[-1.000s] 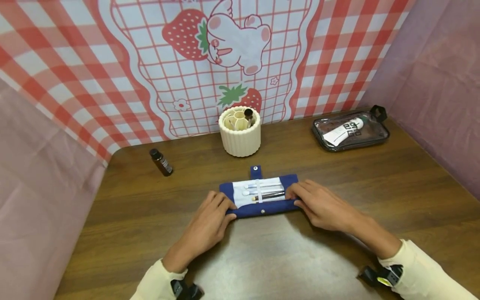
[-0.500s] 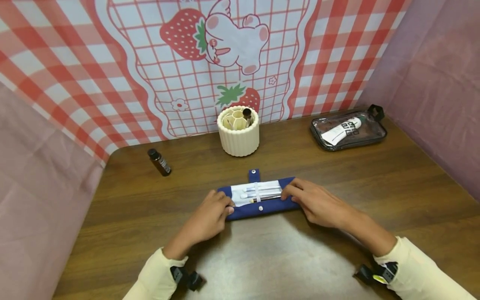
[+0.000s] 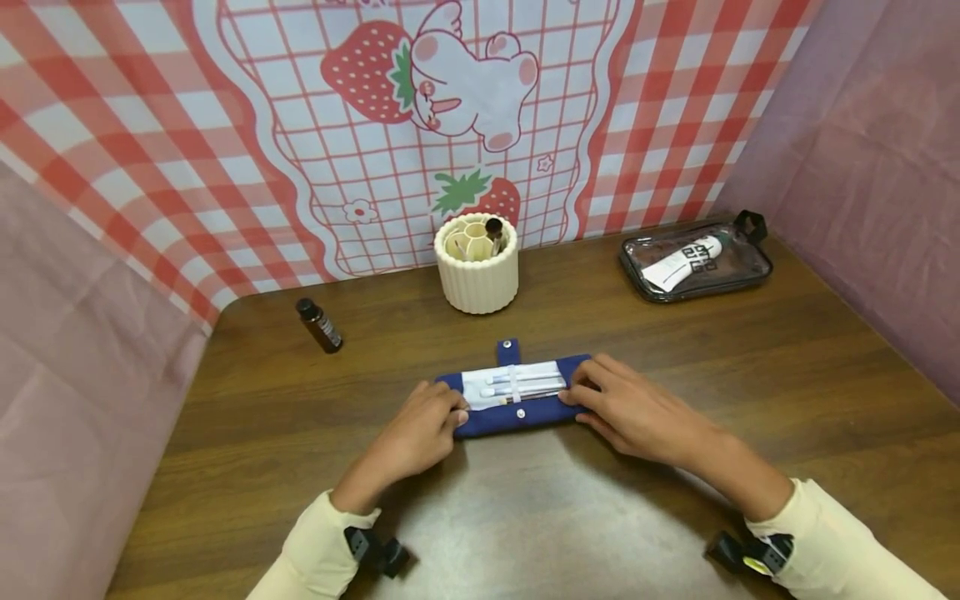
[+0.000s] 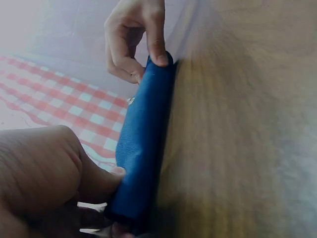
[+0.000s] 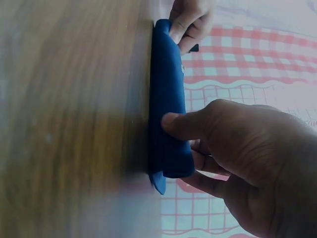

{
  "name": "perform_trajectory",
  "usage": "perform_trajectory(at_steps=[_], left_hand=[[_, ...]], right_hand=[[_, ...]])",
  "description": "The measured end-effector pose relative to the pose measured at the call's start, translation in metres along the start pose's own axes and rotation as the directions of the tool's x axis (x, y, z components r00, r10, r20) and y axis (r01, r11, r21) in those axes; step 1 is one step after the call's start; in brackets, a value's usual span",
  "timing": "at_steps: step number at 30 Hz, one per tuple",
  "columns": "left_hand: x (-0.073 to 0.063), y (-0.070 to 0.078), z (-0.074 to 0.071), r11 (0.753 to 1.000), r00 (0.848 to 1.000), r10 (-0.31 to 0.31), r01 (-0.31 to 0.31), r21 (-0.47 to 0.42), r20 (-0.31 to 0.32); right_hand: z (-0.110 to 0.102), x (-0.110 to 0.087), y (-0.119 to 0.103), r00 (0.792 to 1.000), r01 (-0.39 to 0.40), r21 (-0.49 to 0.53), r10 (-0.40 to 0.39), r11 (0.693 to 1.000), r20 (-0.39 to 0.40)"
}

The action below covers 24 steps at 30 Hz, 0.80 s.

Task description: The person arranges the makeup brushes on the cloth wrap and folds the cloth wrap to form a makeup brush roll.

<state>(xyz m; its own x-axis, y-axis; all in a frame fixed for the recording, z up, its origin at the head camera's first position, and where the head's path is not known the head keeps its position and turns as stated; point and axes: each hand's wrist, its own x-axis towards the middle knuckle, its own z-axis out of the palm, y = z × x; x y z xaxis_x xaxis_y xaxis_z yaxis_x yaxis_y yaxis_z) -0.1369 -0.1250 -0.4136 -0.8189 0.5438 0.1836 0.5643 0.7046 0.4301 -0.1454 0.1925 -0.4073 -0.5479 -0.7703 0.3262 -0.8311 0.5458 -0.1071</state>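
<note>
A navy fabric brush roll [image 3: 487,423] lies partly rolled on the table, its near edge turned over into a thick tube. On its white lining, several slim makeup brushes [image 3: 536,387] sit under a pale band. My left hand [image 3: 420,427] pinches the tube's left end, the thumb on the near side in the left wrist view. At the other end my right hand [image 3: 633,408] grips the roll [image 5: 167,94], thumb against the fabric and fingers behind it. A snap strap [image 3: 507,353] sticks out from the far edge, and a metal snap shows on the folded part.
A cream ribbed holder [image 3: 480,279] with a dark-tipped brush in it stands behind the roll. To the left lies a small dark bottle [image 3: 321,327]. A clear black-edged pouch [image 3: 697,260] holding a white tube rests at the back right. A checked cloth [image 3: 675,108] hangs behind the wooden table [image 3: 247,433].
The folded near edge has turned a little further over the lining, covering more of the nearest brush. My right fingers have shifted slightly on the roll's right end.
</note>
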Motion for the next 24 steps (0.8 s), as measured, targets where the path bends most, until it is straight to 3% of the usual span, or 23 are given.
perform_trajectory(at_steps=[6,9,16,24], left_hand=[[-0.001,-0.002,0.002,0.995,0.997,-0.015,0.007,-0.098,-0.079],[-0.001,-0.001,0.002,0.995,0.996,-0.018,0.009,-0.099,-0.085],[0.001,0.001,0.001,1.000,0.989,0.008,-0.007,0.009,-0.151],[0.007,-0.004,0.007,0.998,0.988,0.054,-0.059,-0.029,-0.142]], right_hand=[[0.005,0.002,0.003,0.996,0.040,-0.010,-0.041,0.999,-0.077],[0.006,0.003,0.004,0.995,0.046,-0.024,-0.048,0.999,-0.088],[0.005,0.006,0.007,0.998,0.012,-0.030,-0.013,0.999,-0.056],[0.002,0.014,0.016,0.999,-0.044,0.045,0.043,0.998,0.023]])
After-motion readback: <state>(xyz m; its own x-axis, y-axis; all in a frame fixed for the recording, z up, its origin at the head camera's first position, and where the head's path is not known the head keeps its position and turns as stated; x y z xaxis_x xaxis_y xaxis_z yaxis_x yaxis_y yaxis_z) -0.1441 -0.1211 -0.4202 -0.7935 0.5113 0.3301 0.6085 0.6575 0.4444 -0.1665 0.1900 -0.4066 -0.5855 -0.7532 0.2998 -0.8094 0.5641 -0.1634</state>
